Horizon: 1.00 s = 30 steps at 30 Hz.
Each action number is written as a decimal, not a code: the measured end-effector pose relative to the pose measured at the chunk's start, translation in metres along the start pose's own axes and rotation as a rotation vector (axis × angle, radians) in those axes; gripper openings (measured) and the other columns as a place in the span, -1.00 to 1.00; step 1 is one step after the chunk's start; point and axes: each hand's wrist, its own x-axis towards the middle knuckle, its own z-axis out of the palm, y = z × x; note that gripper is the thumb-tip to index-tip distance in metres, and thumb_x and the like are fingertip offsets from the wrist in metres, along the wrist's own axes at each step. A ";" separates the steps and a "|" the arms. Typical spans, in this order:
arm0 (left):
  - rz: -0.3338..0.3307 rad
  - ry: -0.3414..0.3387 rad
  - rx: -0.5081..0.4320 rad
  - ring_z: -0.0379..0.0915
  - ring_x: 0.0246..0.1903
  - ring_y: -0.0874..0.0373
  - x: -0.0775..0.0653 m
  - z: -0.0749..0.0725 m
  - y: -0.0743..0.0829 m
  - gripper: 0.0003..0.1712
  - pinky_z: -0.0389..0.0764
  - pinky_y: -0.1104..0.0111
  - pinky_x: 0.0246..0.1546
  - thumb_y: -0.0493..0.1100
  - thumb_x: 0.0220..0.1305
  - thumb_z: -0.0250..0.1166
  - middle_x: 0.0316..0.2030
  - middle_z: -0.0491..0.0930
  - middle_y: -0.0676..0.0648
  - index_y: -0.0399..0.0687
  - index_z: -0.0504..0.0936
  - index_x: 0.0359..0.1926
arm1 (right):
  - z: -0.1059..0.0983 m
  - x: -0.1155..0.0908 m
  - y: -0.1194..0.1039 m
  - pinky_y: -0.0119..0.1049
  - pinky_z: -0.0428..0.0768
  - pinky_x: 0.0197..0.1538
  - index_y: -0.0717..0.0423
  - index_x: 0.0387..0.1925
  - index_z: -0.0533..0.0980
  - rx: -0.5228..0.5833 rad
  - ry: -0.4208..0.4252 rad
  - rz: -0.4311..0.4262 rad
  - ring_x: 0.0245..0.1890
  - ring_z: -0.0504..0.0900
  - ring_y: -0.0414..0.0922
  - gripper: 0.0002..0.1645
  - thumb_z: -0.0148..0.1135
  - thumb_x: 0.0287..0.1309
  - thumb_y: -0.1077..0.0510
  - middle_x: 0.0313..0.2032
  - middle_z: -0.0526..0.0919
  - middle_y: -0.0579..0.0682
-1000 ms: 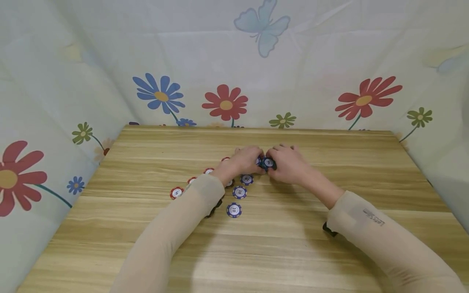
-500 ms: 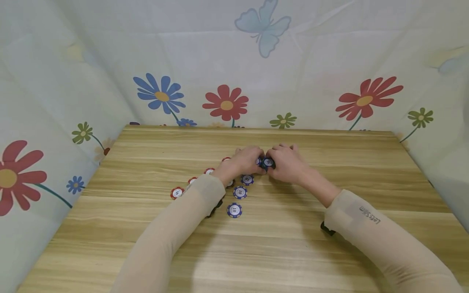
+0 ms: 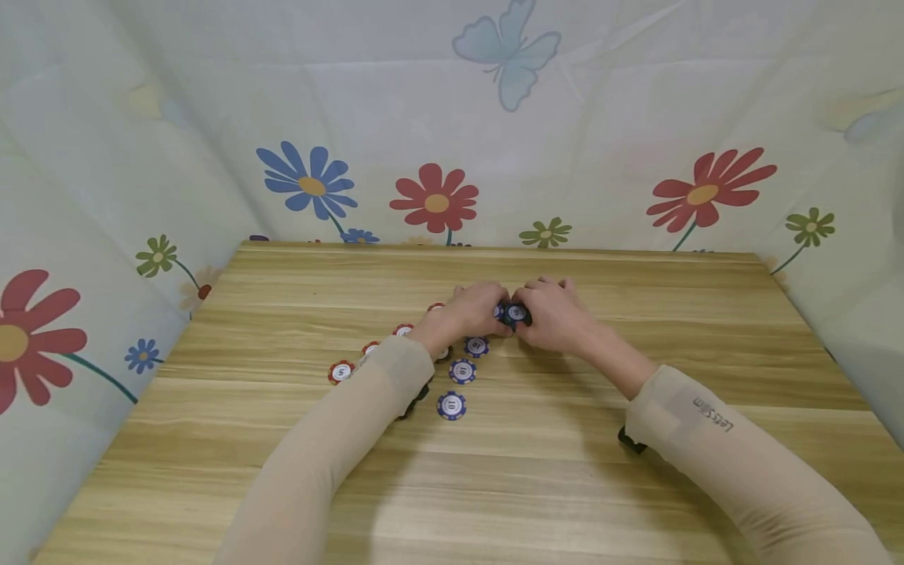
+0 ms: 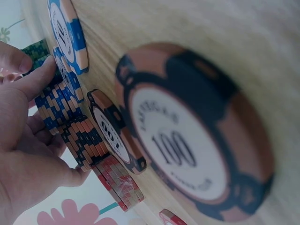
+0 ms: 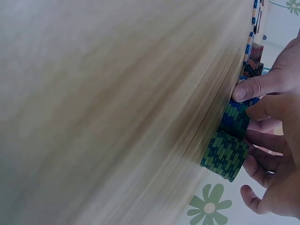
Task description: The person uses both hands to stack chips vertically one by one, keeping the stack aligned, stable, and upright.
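Observation:
Several stacks of poker chips stand side by side at the hands. My left hand (image 3: 462, 311) has its thumb on the near side of the blue chip stack (image 4: 58, 108) and its fingers behind it. A black-and-brown stack (image 4: 86, 143) and a red stack (image 4: 119, 183) stand beside it. My right hand (image 3: 558, 315) grips the dark green chip stack (image 5: 234, 117), thumb in front. A lighter green stack (image 5: 225, 157) is right at its other fingers. In the head view, the left hand and forearm hide most of the red and brown stacks.
Loose chips lie flat on the wooden table (image 3: 565, 486) in front of the stacks: red chips (image 3: 342, 372) marked 5, blue chips (image 3: 452, 406) marked 10, brown-and-black chips (image 4: 178, 140) marked 100. A flowered cloth (image 3: 600, 133) hangs behind the table.
My right forearm has shifted slightly left since the first frame. Both hands stay in place at the stacks.

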 end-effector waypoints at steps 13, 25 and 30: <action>0.008 -0.001 -0.006 0.48 0.07 0.08 0.000 0.000 0.000 -0.45 0.26 -0.12 0.20 0.06 0.27 0.49 0.08 0.59 -0.02 -0.06 0.61 0.18 | -0.003 -0.002 0.004 0.40 0.28 0.13 0.23 0.10 0.61 -0.003 -0.019 0.004 0.10 0.51 0.17 -0.41 0.53 0.07 0.05 0.03 0.67 0.16; 0.052 -0.025 0.042 0.45 0.05 0.10 -0.002 -0.003 -0.003 -0.44 0.27 -0.02 0.16 0.11 0.32 0.44 0.08 0.56 -0.01 -0.06 0.59 0.21 | -0.007 -0.002 0.002 0.39 0.26 0.15 0.24 0.17 0.58 -0.003 -0.023 0.013 0.17 0.48 0.19 -0.35 0.52 0.12 -0.01 0.12 0.63 0.20; 0.072 -0.026 0.060 0.39 0.19 0.05 -0.006 -0.007 -0.005 -0.34 0.21 -0.08 0.29 0.16 0.35 0.39 0.21 0.49 -0.06 -0.08 0.51 0.32 | -0.008 -0.002 0.000 0.41 0.25 0.18 0.23 0.18 0.58 0.006 -0.030 0.023 0.19 0.48 0.20 -0.36 0.51 0.14 0.00 0.14 0.63 0.19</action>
